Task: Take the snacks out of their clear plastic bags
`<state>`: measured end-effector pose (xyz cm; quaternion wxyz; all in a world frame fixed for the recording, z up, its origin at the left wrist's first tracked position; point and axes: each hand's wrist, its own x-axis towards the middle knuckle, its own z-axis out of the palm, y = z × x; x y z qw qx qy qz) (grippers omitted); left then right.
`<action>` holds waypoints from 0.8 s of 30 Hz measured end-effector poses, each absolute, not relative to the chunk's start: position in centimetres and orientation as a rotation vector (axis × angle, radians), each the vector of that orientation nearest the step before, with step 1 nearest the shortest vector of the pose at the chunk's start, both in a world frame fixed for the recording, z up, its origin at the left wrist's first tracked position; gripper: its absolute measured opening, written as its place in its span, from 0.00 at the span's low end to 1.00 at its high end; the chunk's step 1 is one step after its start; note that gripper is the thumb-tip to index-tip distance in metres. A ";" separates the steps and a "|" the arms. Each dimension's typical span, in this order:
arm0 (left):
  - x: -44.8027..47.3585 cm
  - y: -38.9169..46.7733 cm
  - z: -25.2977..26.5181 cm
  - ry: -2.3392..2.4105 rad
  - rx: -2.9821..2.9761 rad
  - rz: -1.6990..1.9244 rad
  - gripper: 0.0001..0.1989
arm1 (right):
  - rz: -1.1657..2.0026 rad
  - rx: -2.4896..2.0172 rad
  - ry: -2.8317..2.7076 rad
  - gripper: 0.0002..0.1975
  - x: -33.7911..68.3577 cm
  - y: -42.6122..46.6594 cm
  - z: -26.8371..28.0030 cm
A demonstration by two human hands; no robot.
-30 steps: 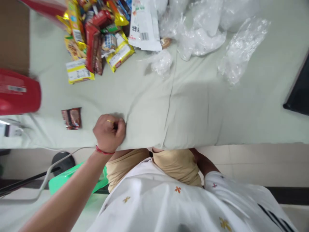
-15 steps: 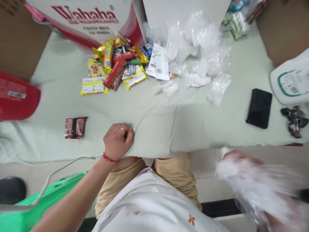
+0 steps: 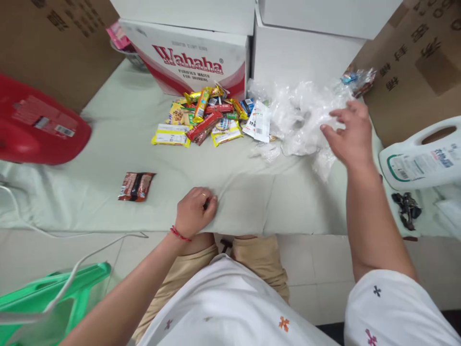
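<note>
Left hand [image 3: 196, 210] loosely clenched, probably bracing on pale-green cloth-covered desk [image 3: 241, 202]; right hand [image 3: 350, 133] spread, gripping nothing visible, over crumpled clear plastic bags [image 3: 300, 132].

White short-sleeved shirt [image 3: 230, 307] with small cross-shaped motifs [image 3: 284, 324]; beyond the shirt, tan shorts [image 3: 258, 262]; to its left, red bracelet [image 3: 179, 234] and gold ring [image 3: 204, 194].

Whitish plastic bags [image 3: 302, 117], reddish-brown packet [image 3: 144, 185] — with black band [image 3: 137, 186] — pale green cloth [image 3: 295, 202], red bottle [image 3: 46, 113], white shirt [image 3: 223, 307] with orange and purple motifs [image 3: 284, 324]
</note>
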<state>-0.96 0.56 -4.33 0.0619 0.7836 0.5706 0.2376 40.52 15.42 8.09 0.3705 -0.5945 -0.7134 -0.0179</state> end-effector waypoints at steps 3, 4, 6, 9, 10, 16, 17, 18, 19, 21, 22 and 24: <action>-1.0 0.7 -4.3 1.677 2.348 0.739 0.12 | -0.069 -1.457 -1.974 0.12 35.9 13.1 4.7; -0.9 0.7 -4.3 1.668 2.345 0.740 0.12 | -0.053 -1.423 -2.062 0.13 34.0 12.9 3.6; -0.9 0.8 -4.4 1.652 2.333 0.753 0.11 | 0.030 -1.412 -2.214 0.14 30.6 13.4 2.0; -1.0 0.6 -4.3 1.608 2.257 0.848 0.10 | 0.192 -1.490 -2.203 0.12 27.4 14.9 1.4; -1.0 0.5 -4.1 1.590 2.212 0.904 0.10 | 0.225 -1.477 -2.101 0.12 27.0 14.9 1.7; 0.3 1.4 -1.4 1.532 1.684 1.277 0.13 | 0.967 -1.225 -1.213 0.18 25.7 10.3 3.2; 0.9 2.0 -0.8 1.455 1.538 1.272 0.16 | 1.157 -1.204 -1.129 0.19 25.2 9.5 2.8; 1.5 2.8 -0.4 1.349 1.381 1.234 0.18 | 1.309 -1.188 -1.069 0.20 24.7 9.0 2.3; 2.1 3.6 -0.1 1.224 1.229 1.166 0.21 | 1.413 -1.178 -1.033 0.21 24.1 8.7 1.6; 3.0 5.4 -0.2 1.002 1.002 1.021 0.25 | 1.486 -1.169 -1.037 0.21 23.0 8.7 0.1; 3.3 6.2 -0.6 0.936 0.944 0.986 0.26 | 1.458 -1.179 -1.073 0.20 22.6 8.8 -0.6; 3.7 7.5 -1.6 0.913 0.907 1.013 0.26 | 1.248 -1.245 -1.190 0.19 22.0 8.9 -1.6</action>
